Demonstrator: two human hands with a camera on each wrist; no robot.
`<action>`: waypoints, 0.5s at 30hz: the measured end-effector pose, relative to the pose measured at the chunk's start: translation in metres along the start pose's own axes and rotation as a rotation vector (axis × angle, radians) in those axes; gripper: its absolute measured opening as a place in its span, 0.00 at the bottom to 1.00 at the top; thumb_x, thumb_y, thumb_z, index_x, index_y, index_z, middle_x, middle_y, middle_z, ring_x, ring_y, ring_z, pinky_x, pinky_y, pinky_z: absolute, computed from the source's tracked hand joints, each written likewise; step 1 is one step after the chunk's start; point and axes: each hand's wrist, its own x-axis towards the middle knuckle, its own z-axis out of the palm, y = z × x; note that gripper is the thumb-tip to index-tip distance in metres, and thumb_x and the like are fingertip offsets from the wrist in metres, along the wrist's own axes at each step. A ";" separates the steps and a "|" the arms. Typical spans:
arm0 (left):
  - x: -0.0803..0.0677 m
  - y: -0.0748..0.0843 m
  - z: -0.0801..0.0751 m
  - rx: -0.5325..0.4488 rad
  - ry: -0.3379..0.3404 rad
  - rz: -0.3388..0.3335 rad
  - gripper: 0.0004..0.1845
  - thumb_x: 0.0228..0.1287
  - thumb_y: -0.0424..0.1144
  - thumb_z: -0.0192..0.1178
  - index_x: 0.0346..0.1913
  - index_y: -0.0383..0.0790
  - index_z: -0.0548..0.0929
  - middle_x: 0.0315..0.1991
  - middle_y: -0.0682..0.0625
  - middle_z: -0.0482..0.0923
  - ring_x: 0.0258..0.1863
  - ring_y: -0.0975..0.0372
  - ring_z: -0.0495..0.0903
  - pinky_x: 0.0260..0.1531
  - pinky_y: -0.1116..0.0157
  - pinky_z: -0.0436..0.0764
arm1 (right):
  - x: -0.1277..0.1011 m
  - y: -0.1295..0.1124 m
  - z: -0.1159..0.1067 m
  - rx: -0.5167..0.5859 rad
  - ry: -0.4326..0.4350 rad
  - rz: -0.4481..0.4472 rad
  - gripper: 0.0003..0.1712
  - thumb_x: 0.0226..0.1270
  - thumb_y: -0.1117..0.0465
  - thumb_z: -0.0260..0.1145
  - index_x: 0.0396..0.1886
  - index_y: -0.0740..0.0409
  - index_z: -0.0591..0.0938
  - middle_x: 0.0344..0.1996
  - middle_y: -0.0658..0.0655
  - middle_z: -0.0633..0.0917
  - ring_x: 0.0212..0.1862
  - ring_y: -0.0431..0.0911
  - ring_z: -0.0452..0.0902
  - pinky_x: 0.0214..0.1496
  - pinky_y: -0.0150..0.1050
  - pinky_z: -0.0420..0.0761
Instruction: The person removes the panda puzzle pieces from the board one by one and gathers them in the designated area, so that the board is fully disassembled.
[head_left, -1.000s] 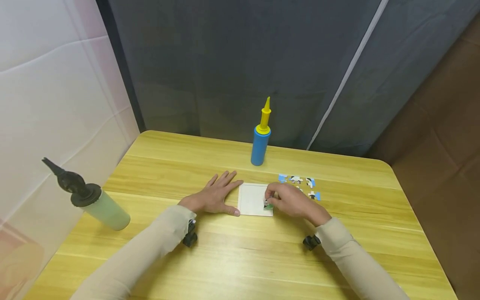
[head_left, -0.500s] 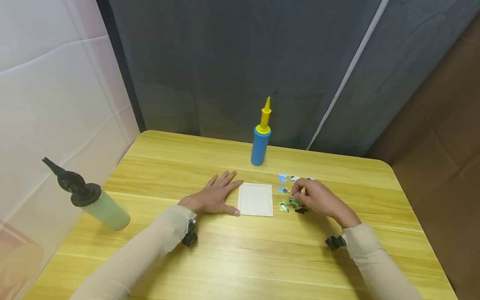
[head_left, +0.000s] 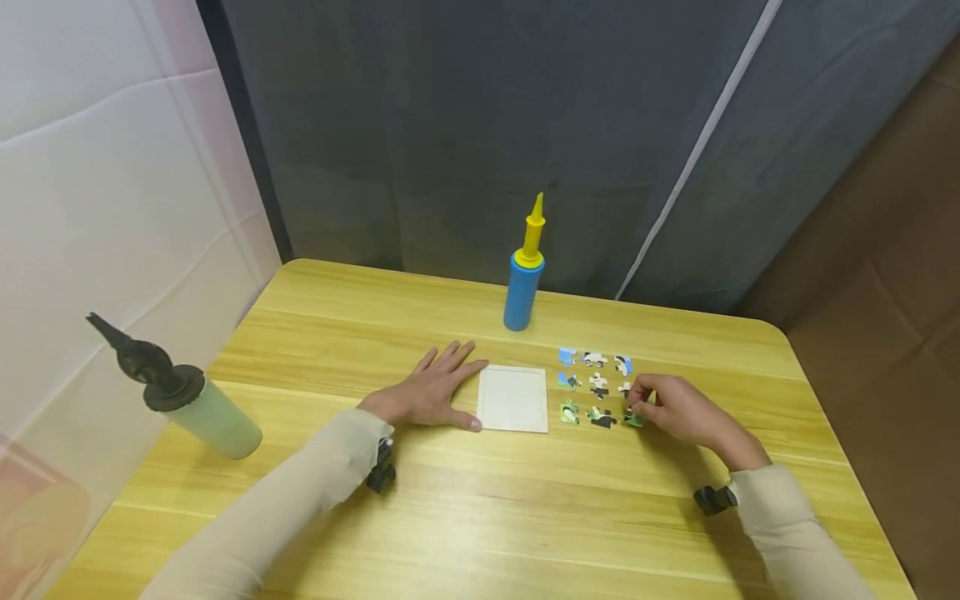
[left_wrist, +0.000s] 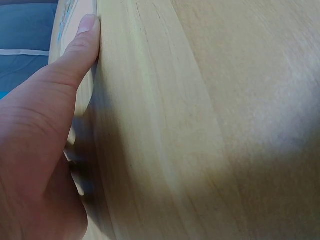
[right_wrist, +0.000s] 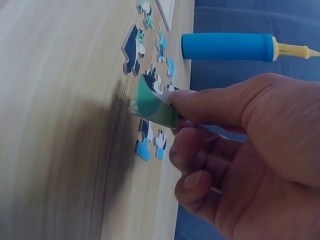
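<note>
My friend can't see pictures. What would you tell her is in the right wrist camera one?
A right hand pinches a green puzzle piece between thumb and fingers, just above a pale wooden table. More small puzzle pieces lie on the table beyond it, and a blue pump with a yellow tip is behind them.

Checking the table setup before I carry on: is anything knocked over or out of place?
Yes: the green pump lies on its side at the table's left edge, while the blue pump stands upright. The puzzle pieces look orderly.

Even, bright light (wrist views blurred close-up)
</note>
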 end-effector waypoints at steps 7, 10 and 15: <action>-0.001 0.001 -0.002 0.005 0.009 0.009 0.55 0.66 0.65 0.70 0.87 0.46 0.55 0.89 0.37 0.36 0.89 0.39 0.36 0.85 0.33 0.39 | 0.000 0.005 -0.001 0.013 -0.046 -0.004 0.05 0.78 0.67 0.65 0.38 0.56 0.84 0.35 0.53 0.86 0.29 0.39 0.69 0.29 0.32 0.70; -0.001 0.002 -0.002 0.001 0.011 0.009 0.55 0.66 0.64 0.70 0.87 0.46 0.55 0.89 0.37 0.36 0.89 0.39 0.36 0.85 0.33 0.39 | 0.002 0.006 0.002 0.011 -0.057 -0.007 0.06 0.78 0.67 0.65 0.38 0.56 0.83 0.35 0.52 0.86 0.30 0.38 0.70 0.30 0.32 0.70; -0.002 0.002 -0.001 -0.002 0.009 0.005 0.55 0.66 0.64 0.70 0.87 0.46 0.55 0.89 0.37 0.36 0.89 0.39 0.37 0.85 0.33 0.39 | 0.006 0.008 0.006 -0.005 -0.053 -0.008 0.05 0.77 0.68 0.65 0.38 0.57 0.83 0.36 0.52 0.87 0.34 0.39 0.72 0.34 0.32 0.71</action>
